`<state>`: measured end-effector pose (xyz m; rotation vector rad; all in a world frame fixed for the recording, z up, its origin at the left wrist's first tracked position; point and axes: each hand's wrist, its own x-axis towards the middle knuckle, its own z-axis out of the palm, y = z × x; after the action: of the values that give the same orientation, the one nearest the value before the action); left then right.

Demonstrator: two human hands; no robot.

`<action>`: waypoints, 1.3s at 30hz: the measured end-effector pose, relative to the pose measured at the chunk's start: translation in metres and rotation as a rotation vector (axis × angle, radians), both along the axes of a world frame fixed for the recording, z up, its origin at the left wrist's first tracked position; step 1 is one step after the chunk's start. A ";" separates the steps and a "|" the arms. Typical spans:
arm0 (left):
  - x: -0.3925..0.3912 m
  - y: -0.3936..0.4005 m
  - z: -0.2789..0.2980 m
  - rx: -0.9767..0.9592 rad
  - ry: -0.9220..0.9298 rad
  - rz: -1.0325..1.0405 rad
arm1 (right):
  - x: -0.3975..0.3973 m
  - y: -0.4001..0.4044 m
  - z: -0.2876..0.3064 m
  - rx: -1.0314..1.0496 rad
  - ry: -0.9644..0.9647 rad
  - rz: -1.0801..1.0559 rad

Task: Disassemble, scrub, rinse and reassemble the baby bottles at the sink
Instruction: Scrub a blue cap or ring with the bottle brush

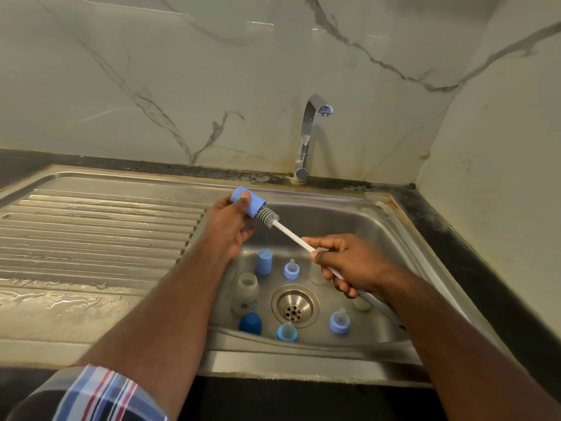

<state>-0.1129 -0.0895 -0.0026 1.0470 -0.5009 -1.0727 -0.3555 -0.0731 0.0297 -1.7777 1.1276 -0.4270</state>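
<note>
Above the sink (379,226), the left hand (229,226) grips a light blue bottle cap (247,202), fingers curled round it, its open end facing the drain side. The right hand (343,262) pinches the white handle of the bottle brush (288,230), whose grey bristles sit partly inside the cap. Around the drain (295,305) stand a clear bottle (246,291), another light blue cap (263,261), a dark blue cap (250,323) and three teat rings (291,268).

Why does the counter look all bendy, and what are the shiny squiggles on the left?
Head view: the wide-angle lens curves the sink rim and the counter edges; the squiggles are light glaring off wet steel on the drainboard; the tap casts a soft shadow on the marble wall.
</note>
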 end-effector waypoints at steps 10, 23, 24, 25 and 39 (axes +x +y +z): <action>-0.026 0.023 0.012 0.139 -0.172 0.072 | -0.008 -0.022 -0.021 -0.170 0.101 -0.205; -0.087 0.057 0.003 0.195 -0.502 -0.118 | -0.035 -0.013 0.013 -0.487 0.177 -0.316; -0.092 0.058 0.002 0.189 -0.520 -0.145 | -0.046 -0.011 0.015 -0.514 0.211 -0.338; -0.099 0.060 0.001 0.187 -0.531 -0.171 | -0.061 -0.008 0.017 -0.542 0.259 -0.363; -0.157 0.057 -0.004 0.116 -0.575 -0.373 | -0.195 0.011 -0.017 -0.546 0.772 -0.665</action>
<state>-0.2700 -0.0329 -0.0063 1.4063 -1.1411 -1.1264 -0.5510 -0.0621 0.0127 -2.0615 2.3548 -0.4741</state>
